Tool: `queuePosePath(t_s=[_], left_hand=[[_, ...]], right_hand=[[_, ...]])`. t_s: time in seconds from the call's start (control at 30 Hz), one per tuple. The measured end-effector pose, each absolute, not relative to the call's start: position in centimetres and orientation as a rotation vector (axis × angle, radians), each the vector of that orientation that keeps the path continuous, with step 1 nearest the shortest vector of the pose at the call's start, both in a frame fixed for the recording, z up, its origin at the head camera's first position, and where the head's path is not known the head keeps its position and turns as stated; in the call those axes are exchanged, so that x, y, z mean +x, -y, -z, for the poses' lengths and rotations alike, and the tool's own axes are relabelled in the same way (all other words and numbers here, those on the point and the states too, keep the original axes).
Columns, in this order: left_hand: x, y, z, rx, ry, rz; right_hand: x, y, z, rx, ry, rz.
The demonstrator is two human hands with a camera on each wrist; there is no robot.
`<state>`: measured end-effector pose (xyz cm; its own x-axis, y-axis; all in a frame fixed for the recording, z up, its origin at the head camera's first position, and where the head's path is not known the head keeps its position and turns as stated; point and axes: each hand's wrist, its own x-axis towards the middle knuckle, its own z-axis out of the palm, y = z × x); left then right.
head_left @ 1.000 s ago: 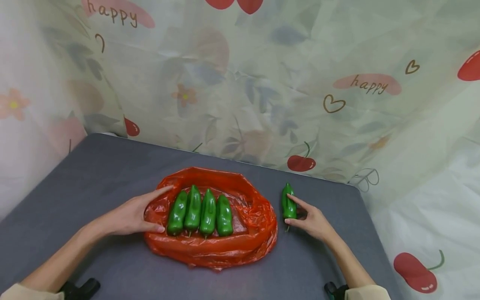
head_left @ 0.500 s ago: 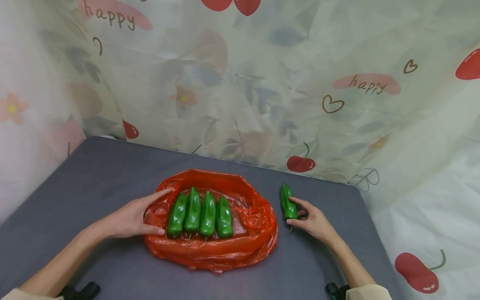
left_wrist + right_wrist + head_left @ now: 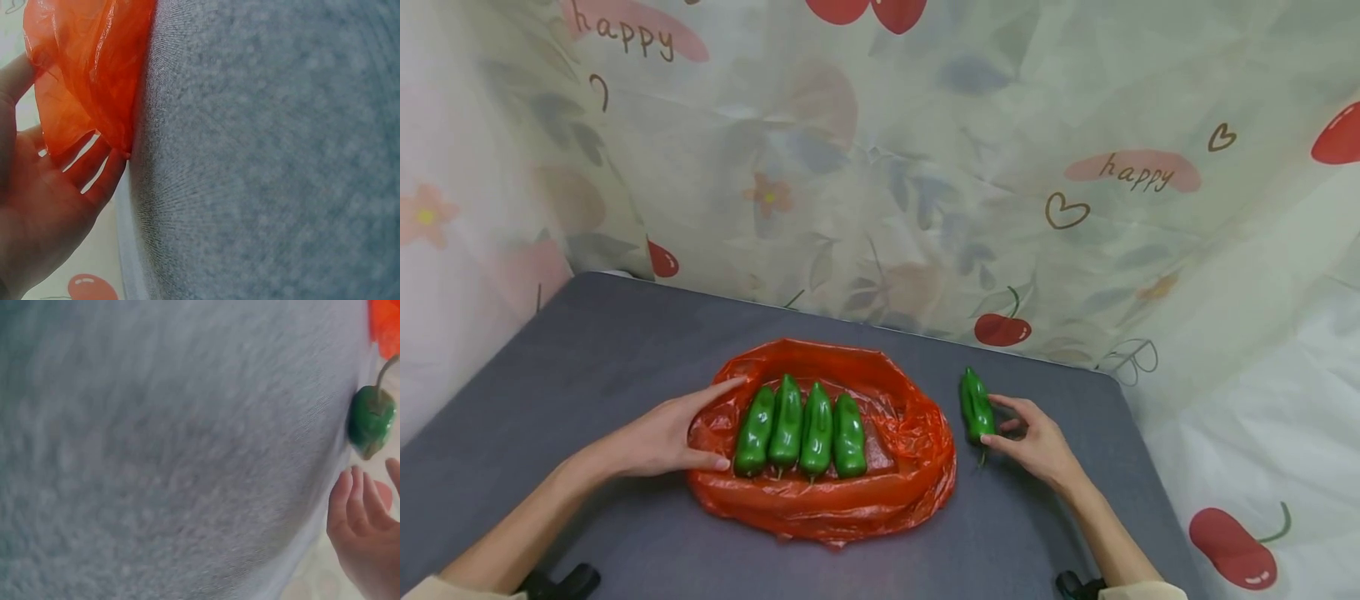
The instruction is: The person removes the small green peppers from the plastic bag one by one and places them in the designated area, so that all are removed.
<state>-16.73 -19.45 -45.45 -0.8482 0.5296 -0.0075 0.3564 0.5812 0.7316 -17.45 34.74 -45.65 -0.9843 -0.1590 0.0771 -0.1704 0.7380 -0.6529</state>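
On the grey table, my left hand and right hand spread, gripping nothing, the rightmost pepper likely slick, pinchable mid-body.

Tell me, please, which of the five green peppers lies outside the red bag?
The pepper on the table, beside the right hand. The other four lie side by side in the bag.
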Motion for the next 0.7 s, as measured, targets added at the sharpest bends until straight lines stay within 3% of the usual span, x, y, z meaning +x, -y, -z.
queuePosePath(t_s=[0.47,0.7], left_hand=[[-16.7,19.3,45.3,0.736,-2.570,-1.128],[-16.6,19.4,45.2,0.745,-2.564,-1.134]], right_hand=[[-16.7,-33.5,44.1,0.331,2.740,-1.290],[-15.3,-30.3,41.1,0.465,2.691,-1.395]])
